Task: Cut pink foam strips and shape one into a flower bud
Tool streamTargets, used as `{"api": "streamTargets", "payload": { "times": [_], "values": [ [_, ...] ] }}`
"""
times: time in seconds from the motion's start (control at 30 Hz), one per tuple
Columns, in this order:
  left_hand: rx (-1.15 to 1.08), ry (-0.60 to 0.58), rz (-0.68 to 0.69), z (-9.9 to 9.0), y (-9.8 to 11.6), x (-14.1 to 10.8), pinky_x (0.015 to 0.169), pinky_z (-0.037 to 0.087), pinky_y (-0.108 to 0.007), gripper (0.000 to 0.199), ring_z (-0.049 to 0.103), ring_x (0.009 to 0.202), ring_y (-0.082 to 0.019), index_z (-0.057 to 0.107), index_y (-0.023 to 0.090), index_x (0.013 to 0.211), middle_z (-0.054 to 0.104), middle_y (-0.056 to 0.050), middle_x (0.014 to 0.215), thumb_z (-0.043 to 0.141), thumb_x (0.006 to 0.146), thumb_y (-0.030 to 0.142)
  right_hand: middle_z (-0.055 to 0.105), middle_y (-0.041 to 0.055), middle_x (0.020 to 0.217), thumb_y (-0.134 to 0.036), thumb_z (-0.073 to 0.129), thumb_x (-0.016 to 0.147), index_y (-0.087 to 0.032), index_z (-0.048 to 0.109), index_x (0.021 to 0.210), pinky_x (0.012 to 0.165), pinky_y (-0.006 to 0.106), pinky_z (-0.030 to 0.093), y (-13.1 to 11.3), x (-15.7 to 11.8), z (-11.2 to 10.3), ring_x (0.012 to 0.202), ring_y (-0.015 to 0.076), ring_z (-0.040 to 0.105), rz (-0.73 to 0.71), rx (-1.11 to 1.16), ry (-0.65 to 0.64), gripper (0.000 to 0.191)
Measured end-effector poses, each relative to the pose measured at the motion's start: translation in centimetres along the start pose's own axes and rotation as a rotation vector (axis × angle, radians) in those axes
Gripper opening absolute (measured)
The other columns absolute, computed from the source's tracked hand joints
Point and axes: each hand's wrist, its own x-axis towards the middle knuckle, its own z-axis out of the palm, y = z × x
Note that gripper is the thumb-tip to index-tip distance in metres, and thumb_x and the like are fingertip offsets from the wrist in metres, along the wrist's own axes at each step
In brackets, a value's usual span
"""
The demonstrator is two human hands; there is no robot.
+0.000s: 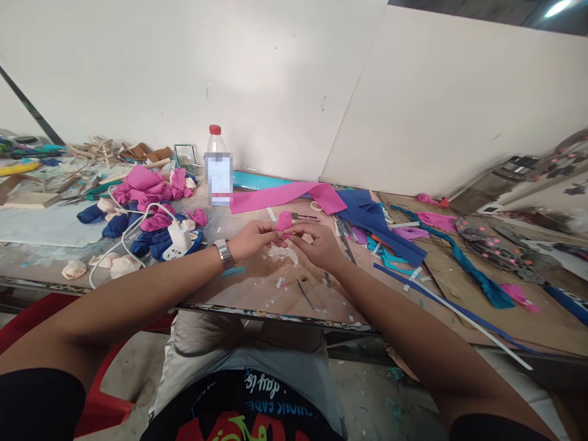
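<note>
Above the middle of the table, both hands meet around a small pink crepe paper flower (285,221). My left hand (257,240), with a metal watch on its wrist, pinches the flower's lower left side. From the right, my right hand (316,242) pinches its base between thumb and fingers. The fingertips hide the flower's bottom. Just behind lies a long pink paper strip (285,197), its right end beside a blue paper strip (362,214). A roll of tape (316,207) and scissors (305,217) rest close behind the fingers.
On the left, pink, blue and cream paper flowers (142,184) lie heaped around a power strip (181,248) with a white cable. A red-capped bottle (215,144) stands at the back. Teal twisted paper (478,272) lies on cardboard at right, near a white stick (478,327).
</note>
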Motion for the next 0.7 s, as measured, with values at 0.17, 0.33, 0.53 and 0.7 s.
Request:
{"api": "streamTargets", "payload": {
  "times": [0.17, 0.33, 0.53, 0.7],
  "values": [
    [0.025, 0.008, 0.007, -0.01, 0.20, -0.05, 0.065, 0.045, -0.026, 0.033, 0.066, 0.077, -0.016, 0.076, 0.012, 0.095, 0.079, -0.011, 0.090, 0.068, 0.083, 0.042, 0.079, 0.0069, 0.101, -0.039, 0.067, 0.093, -0.026, 0.080, 0.099, 0.084, 0.039, 0.055, -0.19, 0.06, -0.13, 0.094, 0.0242, 0.070, 0.003, 0.005, -0.005, 0.019],
    [0.063, 0.006, 0.029, -0.02, 0.31, -0.16, 0.064, 0.042, -0.024, 0.034, 0.061, 0.071, -0.013, 0.076, 0.011, 0.096, 0.079, -0.011, 0.090, 0.068, 0.085, 0.042, 0.079, 0.0068, 0.098, -0.033, 0.067, 0.092, -0.024, 0.079, 0.097, 0.077, 0.036, 0.054, -0.34, 0.05, -0.09, 0.088, 0.0224, 0.070, -0.006, 0.000, 0.010, 0.015],
    [0.095, 0.000, 0.080, 0.03, 0.21, -0.16, 0.059, 0.037, -0.024, 0.041, 0.055, 0.063, -0.011, 0.076, 0.009, 0.093, 0.078, -0.012, 0.090, 0.069, 0.085, 0.049, 0.079, 0.0056, 0.093, -0.033, 0.067, 0.092, -0.023, 0.078, 0.094, 0.070, 0.033, 0.052, -0.27, -0.08, 0.08, 0.080, 0.0197, 0.068, 0.015, 0.010, 0.010, 0.015],
    [0.117, 0.003, 0.082, 0.03, 0.05, -0.19, 0.054, 0.031, -0.024, 0.045, 0.045, 0.056, -0.008, 0.078, 0.009, 0.090, 0.077, -0.010, 0.084, 0.070, 0.085, 0.053, 0.078, 0.0047, 0.089, -0.033, 0.069, 0.090, -0.023, 0.077, 0.090, 0.071, 0.033, 0.052, -0.18, -0.15, 0.23, 0.075, 0.0188, 0.066, 0.045, 0.019, 0.040, 0.013]
  ]
}}
